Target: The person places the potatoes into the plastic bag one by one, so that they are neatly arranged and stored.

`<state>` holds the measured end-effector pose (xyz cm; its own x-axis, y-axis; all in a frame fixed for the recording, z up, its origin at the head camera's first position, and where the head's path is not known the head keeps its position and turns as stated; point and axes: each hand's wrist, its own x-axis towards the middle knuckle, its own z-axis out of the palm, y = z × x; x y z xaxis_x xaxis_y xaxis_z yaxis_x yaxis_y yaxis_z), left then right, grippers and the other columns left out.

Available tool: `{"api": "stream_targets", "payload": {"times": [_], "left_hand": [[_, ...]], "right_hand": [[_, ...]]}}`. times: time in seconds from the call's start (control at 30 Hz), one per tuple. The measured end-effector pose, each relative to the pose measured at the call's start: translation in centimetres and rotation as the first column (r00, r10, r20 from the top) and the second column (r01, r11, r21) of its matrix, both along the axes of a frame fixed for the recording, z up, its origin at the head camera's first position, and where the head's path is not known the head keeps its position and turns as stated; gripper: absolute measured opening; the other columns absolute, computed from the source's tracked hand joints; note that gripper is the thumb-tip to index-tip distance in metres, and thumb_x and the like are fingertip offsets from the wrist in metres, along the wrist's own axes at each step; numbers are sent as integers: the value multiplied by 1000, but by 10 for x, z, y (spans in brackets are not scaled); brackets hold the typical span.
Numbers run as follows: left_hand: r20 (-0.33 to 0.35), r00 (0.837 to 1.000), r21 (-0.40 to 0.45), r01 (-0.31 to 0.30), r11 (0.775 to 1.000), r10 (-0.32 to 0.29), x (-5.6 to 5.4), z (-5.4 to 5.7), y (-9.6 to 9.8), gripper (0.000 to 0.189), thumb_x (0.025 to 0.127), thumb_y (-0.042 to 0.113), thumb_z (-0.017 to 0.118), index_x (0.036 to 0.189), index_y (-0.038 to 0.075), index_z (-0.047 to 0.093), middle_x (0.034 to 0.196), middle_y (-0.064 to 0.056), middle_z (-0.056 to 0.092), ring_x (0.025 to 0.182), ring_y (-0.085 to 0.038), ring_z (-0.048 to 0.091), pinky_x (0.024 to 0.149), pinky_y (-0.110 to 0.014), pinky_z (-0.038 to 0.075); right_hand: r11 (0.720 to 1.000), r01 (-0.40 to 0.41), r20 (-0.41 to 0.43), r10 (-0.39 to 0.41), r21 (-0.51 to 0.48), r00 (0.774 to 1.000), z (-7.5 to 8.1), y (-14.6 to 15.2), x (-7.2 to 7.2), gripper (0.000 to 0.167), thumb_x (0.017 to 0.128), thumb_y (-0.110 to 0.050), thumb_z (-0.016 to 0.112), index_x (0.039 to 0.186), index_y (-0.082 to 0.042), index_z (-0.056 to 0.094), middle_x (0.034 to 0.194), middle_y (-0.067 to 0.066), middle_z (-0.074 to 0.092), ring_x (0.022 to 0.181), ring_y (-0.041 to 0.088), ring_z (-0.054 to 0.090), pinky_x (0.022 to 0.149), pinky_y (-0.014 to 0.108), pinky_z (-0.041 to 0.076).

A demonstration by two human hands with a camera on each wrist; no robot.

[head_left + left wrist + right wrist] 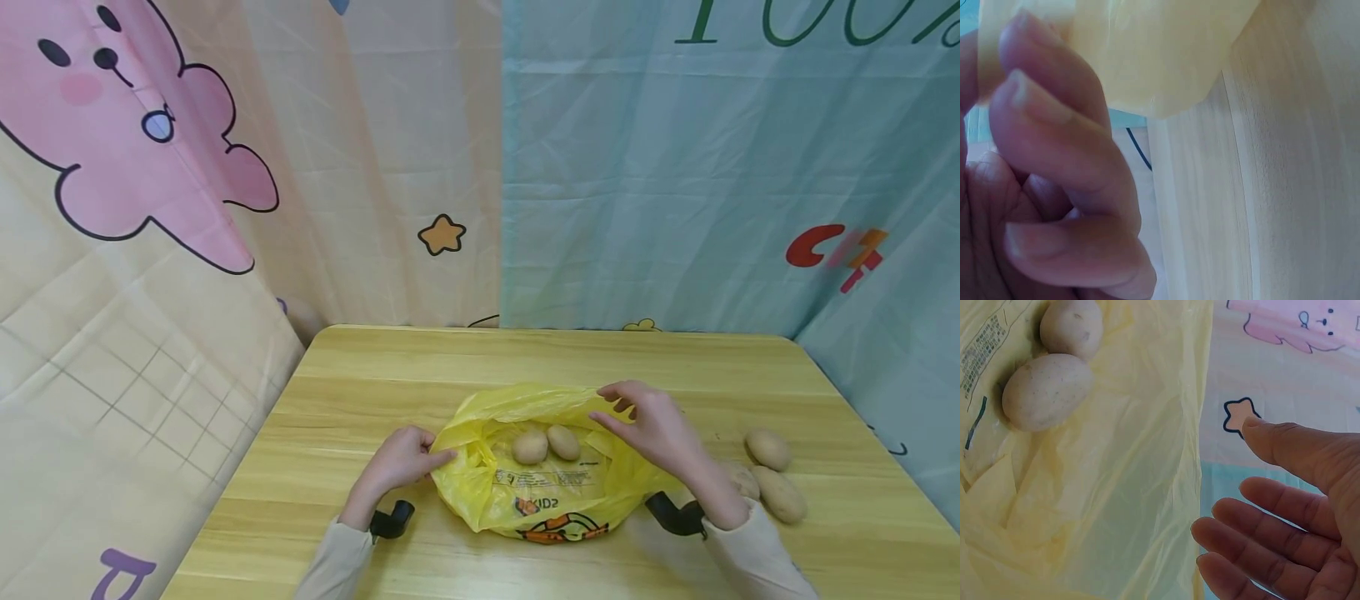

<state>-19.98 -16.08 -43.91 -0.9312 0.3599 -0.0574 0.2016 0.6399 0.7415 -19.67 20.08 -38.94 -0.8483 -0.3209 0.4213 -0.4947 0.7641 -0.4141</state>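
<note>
A yellow plastic bag (465, 496) lies with its mouth spread wide on the table. Inside it, two potatoes (530, 447) rest side by side, and the right wrist view shows the same potatoes (1047, 392) against the thin film. The left hand (401, 460) pinches the bag's left edge between thumb and fingers; its other fingers (1079, 150) are bent in the left wrist view. Over the bag's right rim is the right hand (656, 429), holding nothing, its thumb apart from its loosely bent fingers (1260, 550).
Three more potatoes (780, 495) lie together on the wooden table (375, 367), right of the bag, one partly behind the right forearm. A black wrist device (392, 520) sits at each wrist. Printed curtains (375, 167) hang behind the table and along its sides.
</note>
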Motion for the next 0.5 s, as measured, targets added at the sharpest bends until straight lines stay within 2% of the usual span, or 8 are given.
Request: {"api": "stream_targets", "payload": {"times": [0.33, 0.5], "left_hand": [[4, 1000, -4, -3, 1000, 3, 0, -1, 0, 36, 89, 35, 66, 63, 12, 57, 52, -8, 57, 42, -10, 48, 40, -23, 28], [4, 1000, -3, -2, 1000, 2, -1, -2, 0, 37, 89, 36, 66, 63, 12, 57, 53, -7, 57, 46, -20, 55, 40, -24, 29]], "right_hand": [[999, 38, -1, -38, -35, 999, 7, 17, 0, 29, 82, -16, 76, 106, -1, 68, 97, 11, 68, 81, 23, 62, 66, 40, 52], [997, 69, -18, -70, -39, 997, 9, 26, 0, 30, 83, -17, 76, 106, -1, 67, 96, 11, 68, 81, 25, 63, 65, 40, 52]]}}
